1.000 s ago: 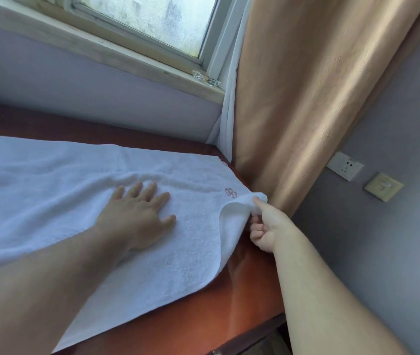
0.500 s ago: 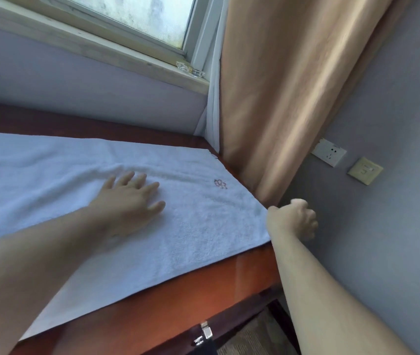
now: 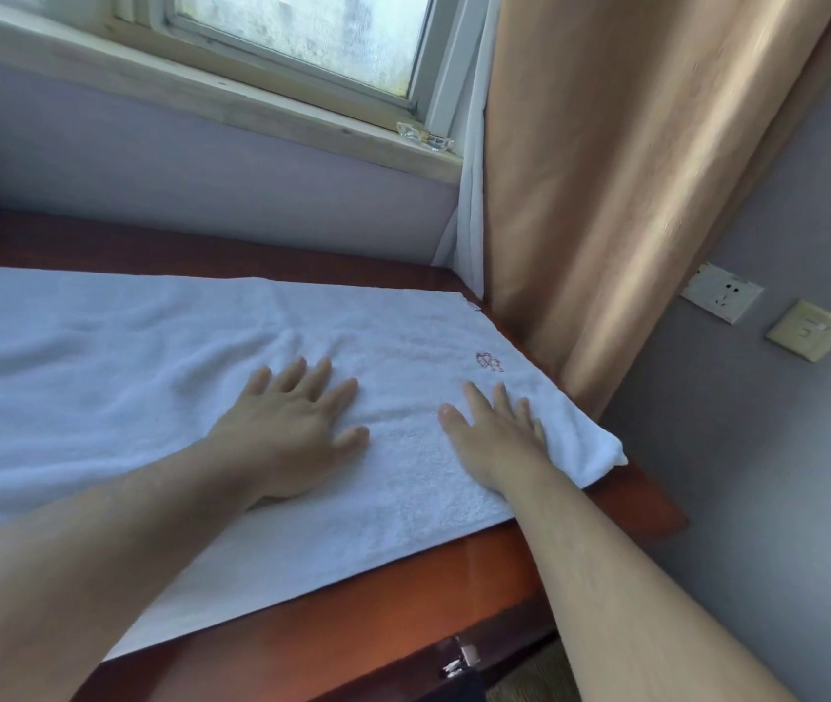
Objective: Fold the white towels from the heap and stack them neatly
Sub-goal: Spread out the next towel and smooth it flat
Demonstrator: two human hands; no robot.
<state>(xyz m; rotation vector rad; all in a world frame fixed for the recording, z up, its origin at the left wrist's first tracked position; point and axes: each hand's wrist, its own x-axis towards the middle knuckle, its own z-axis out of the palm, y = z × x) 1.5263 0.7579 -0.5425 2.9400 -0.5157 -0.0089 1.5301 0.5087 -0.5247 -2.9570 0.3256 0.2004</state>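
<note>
A long white towel lies spread flat along the reddish-brown wooden table, its right end reaching the table's right edge. A small embroidered mark sits near that end. My left hand presses palm-down on the towel with fingers straight and spread. My right hand lies flat on the towel's right end, fingers straight, just below the mark. The towel's near right corner bulges slightly over the table edge. No heap or stack is in view.
A tan curtain hangs at the table's right end beside a white sheer strip. A window sill runs behind the table. A wall socket and a switch sit on the right wall. A metal fitting shows under the table front.
My right hand let go of the towel's right corner, pulled away past the table edge, then came back and now lies flat on the towel. My left hand stayed pressed in place.
</note>
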